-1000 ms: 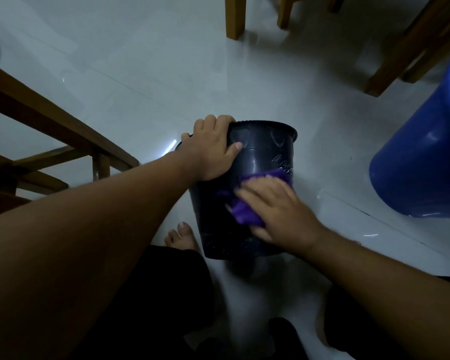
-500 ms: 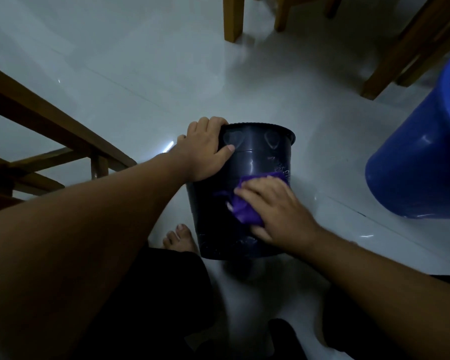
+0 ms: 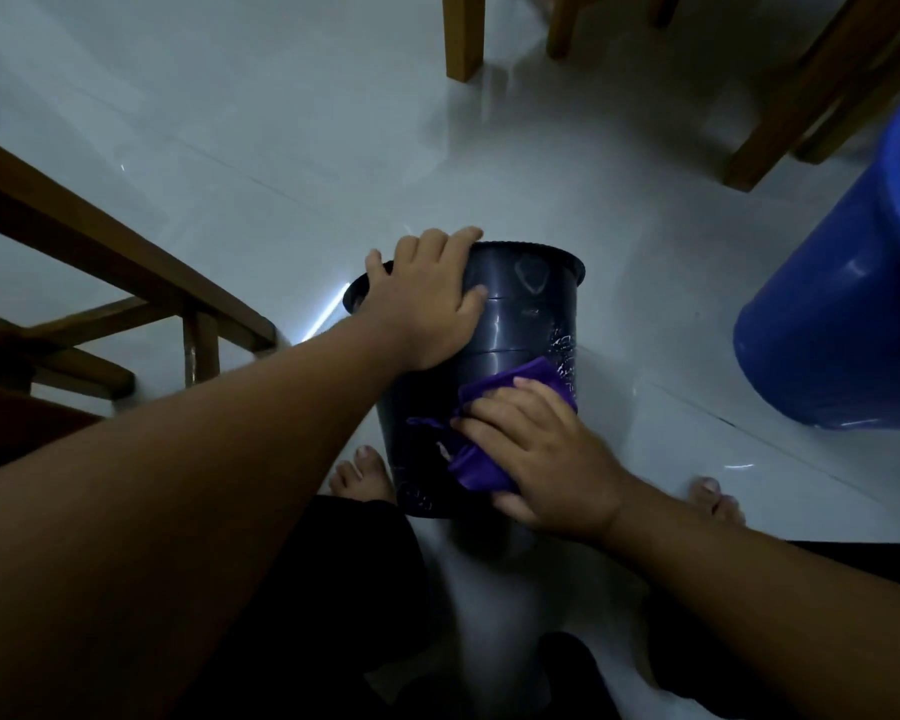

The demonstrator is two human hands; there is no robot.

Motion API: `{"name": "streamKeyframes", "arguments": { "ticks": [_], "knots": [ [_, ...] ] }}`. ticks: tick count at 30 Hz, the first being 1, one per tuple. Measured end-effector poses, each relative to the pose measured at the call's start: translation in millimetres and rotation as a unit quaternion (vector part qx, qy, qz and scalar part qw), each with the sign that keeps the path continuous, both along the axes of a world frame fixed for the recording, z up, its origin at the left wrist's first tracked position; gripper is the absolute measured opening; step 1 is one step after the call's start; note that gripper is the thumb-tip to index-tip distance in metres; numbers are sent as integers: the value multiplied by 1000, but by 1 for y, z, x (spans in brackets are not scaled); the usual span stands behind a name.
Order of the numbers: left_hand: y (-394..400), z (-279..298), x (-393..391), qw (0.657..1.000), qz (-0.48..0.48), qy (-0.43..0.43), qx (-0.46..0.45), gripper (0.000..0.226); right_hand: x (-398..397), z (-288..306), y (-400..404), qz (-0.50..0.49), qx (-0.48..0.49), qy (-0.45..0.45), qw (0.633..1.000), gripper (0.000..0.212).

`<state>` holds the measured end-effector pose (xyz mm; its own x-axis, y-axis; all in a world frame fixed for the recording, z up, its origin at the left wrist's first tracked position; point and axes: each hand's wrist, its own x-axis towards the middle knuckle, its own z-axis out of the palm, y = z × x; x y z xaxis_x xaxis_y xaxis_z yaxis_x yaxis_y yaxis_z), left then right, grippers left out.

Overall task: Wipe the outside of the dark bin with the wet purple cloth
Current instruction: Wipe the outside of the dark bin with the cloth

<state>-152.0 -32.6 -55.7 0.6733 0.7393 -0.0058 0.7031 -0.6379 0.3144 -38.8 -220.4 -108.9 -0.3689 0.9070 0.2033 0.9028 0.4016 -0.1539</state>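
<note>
Purple cloth lay flattened under your right hand, your fingers spread and pressing it against the near side of the dark bin, low on the wall toward its base. Bunched folds of the cloth stuck out past your fingertips on the upper side and below your thumb. Nothing was pinched there; the palm simply pushed the fabric flat to the plastic. Your bare toes sat just beside the bin's base on the left, and the other foot showed further right. Higher on the bin, your left hand was draped over the rim, fingers curled across the top edge and the thumb laid along the outer wall, gripping the bin itself. Wet streaks (pale, near the cloth's upper corner) marked the wall. Beyond, on the glossy white floor, a blue bucket stood well apart to the right, with wooden furniture legs at the far edge.
</note>
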Motion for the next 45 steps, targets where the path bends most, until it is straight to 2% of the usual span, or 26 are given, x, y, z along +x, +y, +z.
{"name": "streamKeyframes", "arguments": {
  "ticks": [3,7,9,11,14,17,20,22,24,26,28,30,33,37,39,41,45],
  "knots": [
    [7,-1,1,1000,16,7,-15,49,5,1,14,-15,-3,6,1000,68],
    [13,-3,-5,999,28,-5,-29,47,13,22,55,-161,-19,97,982,70],
    [11,-3,-6,999,30,-13,-42,47,13,23,56,-175,-26,116,977,70],
    [10,-4,-7,998,41,-11,-51,47,5,13,36,-141,-20,96,985,73],
    [13,-5,-12,997,56,-4,-55,46,-7,-5,1,-20,5,21,1000,74],
    [15,-6,-11,997,49,0,-52,44,-2,-9,2,-2,12,14,1000,70],
    [16,-7,-10,997,54,-3,-46,44,1,4,28,-91,-1,65,994,67],
    [15,-7,-9,997,55,0,-44,44,5,17,51,-186,-17,124,975,66],
    [13,-7,-7,997,57,4,-42,45,6,21,57,-224,-26,153,962,66],
    [12,-8,-7,998,61,8,-34,47,0,13,39,-178,-18,121,976,69],
    [14,-10,-12,997,68,11,-35,48,-10,0,11,-79,-5,66,995,72],
    [17,-11,-16,997,68,14,-39,50,-14,-9,-4,-21,-5,36,999,71],
    [20,-9,-18,997,58,13,-43,53,-7,-7,7,-27,-10,35,999,69],
    [20,-6,-17,997,61,7,-49,55,0,15,48,-173,-32,118,977,65],
    [19,-5,-17,996,66,-1,-58,51,3,24,58,-208,-35,148,966,65],
    [17,-5,-19,995,71,-12,-67,52,1,23,47,-187,-43,137,972,67],
    [15,-5,-24,994,70,-23,-86,55,-15,4,2,-31,-12,33,999,74]
  ]
}}
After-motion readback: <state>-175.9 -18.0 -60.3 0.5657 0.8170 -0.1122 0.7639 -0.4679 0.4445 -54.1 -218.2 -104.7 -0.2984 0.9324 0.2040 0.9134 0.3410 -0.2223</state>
